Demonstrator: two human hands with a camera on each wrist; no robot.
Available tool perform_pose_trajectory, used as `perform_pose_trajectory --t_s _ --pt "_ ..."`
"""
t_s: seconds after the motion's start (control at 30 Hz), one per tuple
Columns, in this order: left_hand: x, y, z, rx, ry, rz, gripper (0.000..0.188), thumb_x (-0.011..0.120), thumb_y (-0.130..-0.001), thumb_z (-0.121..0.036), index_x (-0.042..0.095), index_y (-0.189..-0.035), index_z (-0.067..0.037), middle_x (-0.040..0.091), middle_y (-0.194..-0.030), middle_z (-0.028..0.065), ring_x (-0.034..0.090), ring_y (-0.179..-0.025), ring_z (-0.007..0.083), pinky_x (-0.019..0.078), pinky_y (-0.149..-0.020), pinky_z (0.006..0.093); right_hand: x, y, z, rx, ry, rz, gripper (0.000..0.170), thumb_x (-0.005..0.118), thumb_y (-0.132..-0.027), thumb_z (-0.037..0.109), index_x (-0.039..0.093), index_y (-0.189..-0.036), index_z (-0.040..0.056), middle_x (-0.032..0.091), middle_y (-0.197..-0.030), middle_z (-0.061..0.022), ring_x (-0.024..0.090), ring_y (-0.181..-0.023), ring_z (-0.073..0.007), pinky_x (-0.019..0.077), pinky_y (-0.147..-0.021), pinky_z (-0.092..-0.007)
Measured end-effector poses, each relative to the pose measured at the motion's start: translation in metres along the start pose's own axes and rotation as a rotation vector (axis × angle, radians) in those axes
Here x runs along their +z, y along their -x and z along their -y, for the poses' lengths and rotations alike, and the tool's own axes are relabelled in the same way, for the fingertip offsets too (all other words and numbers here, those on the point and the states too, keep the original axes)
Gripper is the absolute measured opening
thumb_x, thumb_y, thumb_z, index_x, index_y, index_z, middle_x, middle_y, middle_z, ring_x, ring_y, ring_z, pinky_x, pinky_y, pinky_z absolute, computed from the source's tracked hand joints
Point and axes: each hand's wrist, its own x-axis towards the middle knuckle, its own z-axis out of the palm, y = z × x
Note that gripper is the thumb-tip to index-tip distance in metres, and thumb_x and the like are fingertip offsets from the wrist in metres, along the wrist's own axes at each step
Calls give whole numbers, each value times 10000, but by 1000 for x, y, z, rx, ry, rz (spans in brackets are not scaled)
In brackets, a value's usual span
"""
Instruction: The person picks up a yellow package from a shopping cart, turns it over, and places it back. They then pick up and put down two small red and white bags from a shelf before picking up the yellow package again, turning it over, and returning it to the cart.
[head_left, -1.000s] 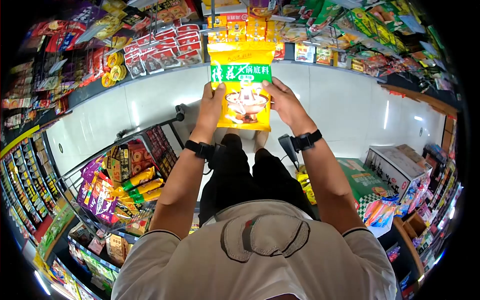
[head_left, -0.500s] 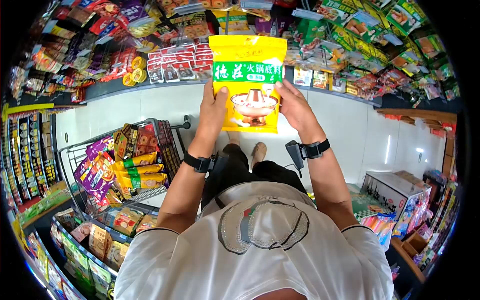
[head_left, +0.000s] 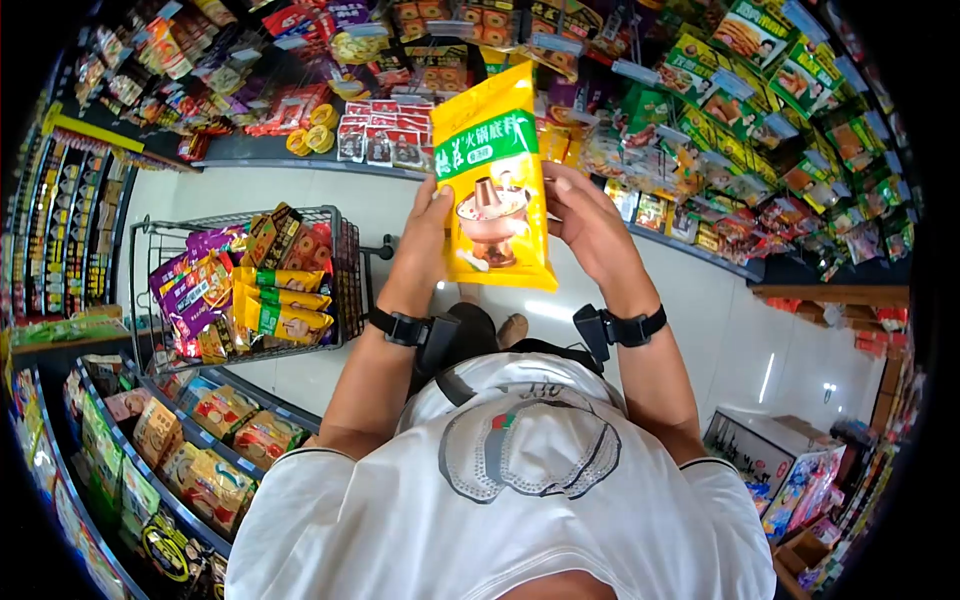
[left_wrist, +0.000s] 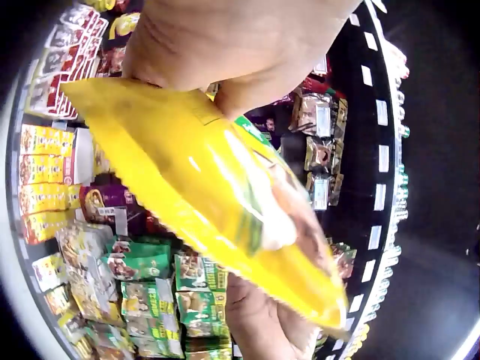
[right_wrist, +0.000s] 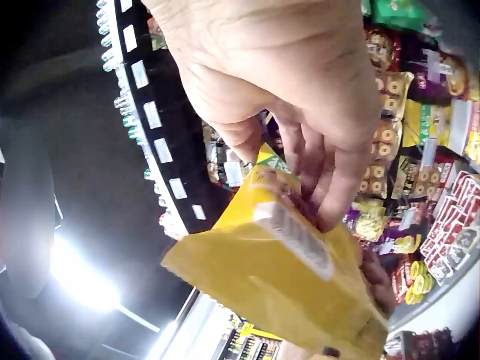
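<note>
A yellow hot pot base packet (head_left: 490, 190) with a green band and a pictured copper pot is held up in front of the body, its top leaning right. My left hand (head_left: 422, 235) grips its left edge, thumb on the front. On the opposite edge my right hand (head_left: 590, 225) holds it between thumb and fingers. From the right wrist, the back of the packet (right_wrist: 277, 262) shows a white label, with the fingers (right_wrist: 330, 176) on it. In the left wrist view the packet (left_wrist: 217, 195) is seen from its bottom end, below the left hand (left_wrist: 232, 45).
At the left stands a wire shopping cart (head_left: 340, 290) with purple, yellow and dark packets in it. Shelves of hanging and stacked packets (head_left: 720, 80) curve along the far side. Low bins of packets (head_left: 205, 480) sit front left, and a white box (head_left: 755, 455) at right.
The packet has come nearer the body and tilted, its top turning right. The view has swung, so the cart shows more fully and shelves shift right. Both hands stay on the packet.
</note>
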Motion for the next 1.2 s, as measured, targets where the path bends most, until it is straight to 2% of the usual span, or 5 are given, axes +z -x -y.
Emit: perform_pose_trajectory --t_s 0.07,0.17,0.27,0.43,1.2 --pt "11 7 -4 -68 118 -5 389 404 -1070 -231 437 -1419 -61 600 -1280 124 651 -1073 237 553 -903 351 24 12 16 -41 65 97 417 544 -1021 290 539 -1357 42 618 -1256 -95 575 -1193 -195 484 -984 -365" --pt "12 18 -6 95 217 348 377 452 -1054 -359 495 -1325 -100 617 -1178 85 640 -1001 194 567 -807 342 56 28 20 -247 413 304 438 558 -1006 253 532 -1373 16 554 -1370 -134 508 -1302 -249 414 -1074 -396" --pt "36 54 -25 13 462 173 517 462 -1016 -466 465 -1364 -83 576 -1215 156 594 -1020 272 539 -870 394 88 45 25 -403 827 402 401 634 -940 199 606 -1309 45 532 -1411 -161 480 -1340 -292 369 -1112 -419" --pt "6 31 -17 -476 857 638 629 455 -985 -494 382 -1404 -31 497 -1170 219 501 -945 316 515 -836 428 108 61 5 -565 1078 511 415 686 -863 156 634 -1264 61 573 -1357 -162 518 -1292 -348 422 -1073 -436" --pt "1 54 -29 -465 783 692 656 413 -1000 -477 305 -1492 -57 481 -1030 153 485 -815 234 477 -740 360 114 70 -3 -510 995 628 273 666 -886 107 676 -1146 21 662 -1213 -156 605 -1179 -319 484 -994 -405"
